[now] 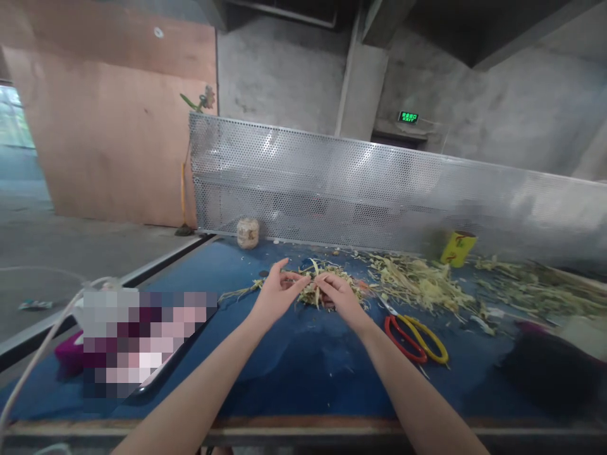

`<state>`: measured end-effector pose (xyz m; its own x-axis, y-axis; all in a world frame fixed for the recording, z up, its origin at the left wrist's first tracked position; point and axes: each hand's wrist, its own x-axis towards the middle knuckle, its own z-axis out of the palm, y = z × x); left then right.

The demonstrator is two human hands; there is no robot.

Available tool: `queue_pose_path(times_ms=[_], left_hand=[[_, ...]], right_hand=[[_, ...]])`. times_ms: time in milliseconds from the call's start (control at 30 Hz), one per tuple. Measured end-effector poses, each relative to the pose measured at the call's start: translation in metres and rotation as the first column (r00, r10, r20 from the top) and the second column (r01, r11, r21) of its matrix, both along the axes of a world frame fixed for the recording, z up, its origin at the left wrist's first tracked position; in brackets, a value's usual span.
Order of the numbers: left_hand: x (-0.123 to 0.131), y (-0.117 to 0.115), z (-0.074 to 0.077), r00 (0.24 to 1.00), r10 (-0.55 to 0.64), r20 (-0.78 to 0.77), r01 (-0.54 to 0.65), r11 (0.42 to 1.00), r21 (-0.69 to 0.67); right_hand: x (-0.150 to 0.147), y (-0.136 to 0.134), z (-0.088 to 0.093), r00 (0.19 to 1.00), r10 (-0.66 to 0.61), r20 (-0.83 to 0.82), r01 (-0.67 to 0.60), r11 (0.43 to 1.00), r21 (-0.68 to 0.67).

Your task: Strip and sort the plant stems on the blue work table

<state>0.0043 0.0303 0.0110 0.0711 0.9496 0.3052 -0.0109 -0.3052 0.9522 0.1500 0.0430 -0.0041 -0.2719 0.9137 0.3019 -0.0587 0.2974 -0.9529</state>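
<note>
Both of my hands meet above a heap of dry, pale plant strips [349, 285] on the blue table. Between my fingertips stands one pale yellowish plant strip [317, 297]. My right hand [339, 294] pinches it with thumb and forefinger. My left hand [277, 291] has its thumb and a finger closed at the strip's side, another finger raised. Scissors [411, 338] with one red and one yellow handle lie to the right of my right hand, blades toward the heap. A larger pile of plant strips [422, 281] spreads beyond them.
A perforated metal panel [294, 183] runs along the blue table's [303, 373] far edge. Near it stand a whitish cylindrical object [247, 234] and a yellow container [458, 248]. At left lies a blurred-out device [156, 341] beside a white cable [45, 351]. A dark object [550, 370] lies at right.
</note>
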Motion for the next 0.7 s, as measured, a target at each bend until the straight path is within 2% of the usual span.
queue_pose_path(times_ms=[100, 167, 233, 333, 467, 567, 633, 700], left_hand=[[-0.0020, -0.0001, 0.0009, 0.997, -0.077, -0.005, 0.077, 0.995, 0.060], [-0.0037, -0.0016, 0.0014, 0.992, -0.118, -0.048, 0.123, 0.986, 0.110], [-0.0051, -0.0037, 0.0018, 0.987, -0.107, -0.119, 0.125, 0.980, 0.157], [-0.0060, -0.0061, 0.0021, 0.950, -0.037, -0.310, 0.119, 0.961, 0.250], [-0.0048, -0.0050, 0.0011, 0.820, 0.088, -0.566, 0.162, 0.912, 0.376], [-0.0032, -0.0026, -0.0005, 0.679, 0.188, -0.710, 0.204, 0.881, 0.428], [-0.0023, -0.0017, -0.0012, 0.600, 0.256, -0.758, 0.212, 0.863, 0.459], [-0.0016, -0.0015, -0.0014, 0.565, 0.299, -0.769, 0.196, 0.857, 0.477]], right_hand=[[-0.0002, -0.0007, -0.0001, 0.998, 0.047, 0.033, -0.047, 0.999, 0.008], [0.0005, 0.0002, -0.0008, 0.999, 0.024, 0.047, -0.026, 0.999, 0.036], [0.0018, 0.0013, -0.0012, 0.997, -0.011, 0.070, 0.005, 0.997, 0.075], [0.0039, 0.0014, 0.0000, 0.987, -0.061, 0.147, 0.041, 0.990, 0.132], [0.0044, 0.0006, 0.0018, 0.961, -0.116, 0.250, 0.055, 0.970, 0.237], [0.0036, 0.0023, 0.0006, 0.943, -0.167, 0.289, 0.078, 0.952, 0.296], [0.0033, 0.0034, -0.0005, 0.925, -0.216, 0.314, 0.109, 0.939, 0.326], [0.0034, 0.0034, -0.0005, 0.905, -0.257, 0.338, 0.127, 0.924, 0.361]])
